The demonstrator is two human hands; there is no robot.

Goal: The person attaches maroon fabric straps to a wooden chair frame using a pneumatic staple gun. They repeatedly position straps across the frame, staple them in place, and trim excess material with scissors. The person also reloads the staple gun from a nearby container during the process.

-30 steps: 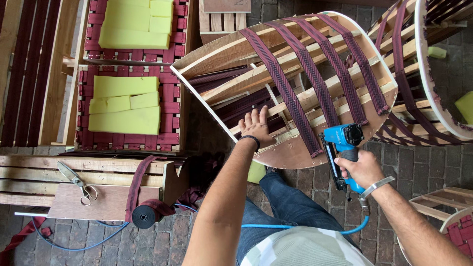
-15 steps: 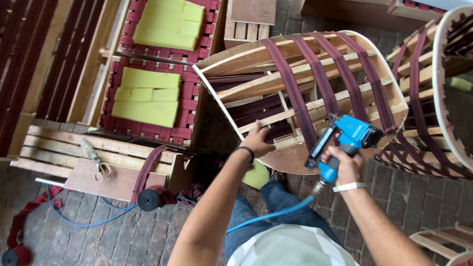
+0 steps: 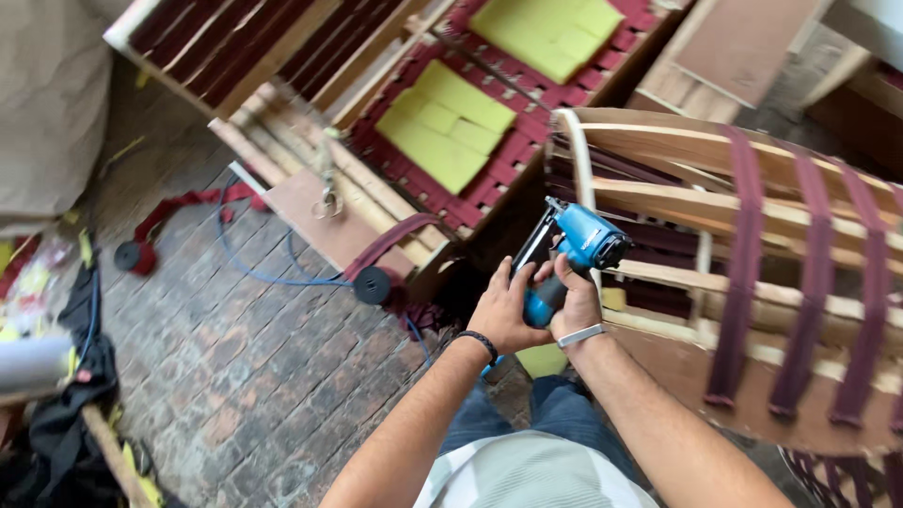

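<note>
A blue pneumatic staple gun (image 3: 576,245) is gripped at its handle by my right hand (image 3: 576,299), which wears a silver wristband. My left hand (image 3: 505,309), with a dark bracelet at the wrist, rests against the gun's handle from the left, fingers spread on it. The gun's nose points at the left end of a wooden chair frame (image 3: 715,150) lying on its side. Dark maroon webbing straps (image 3: 738,282) run across that frame's slats.
Another wooden frame with maroon webbing and yellow foam pads (image 3: 442,127) lies behind. A webbing roll (image 3: 372,284) and a blue air hose (image 3: 273,273) lie on the brick floor. Pliers (image 3: 327,199) rest on a wooden board. Clutter sits at the far left.
My left hand left the chair frame and came onto the gun's handle. The gun moved left to the frame's end. My view swung left and tilted.
</note>
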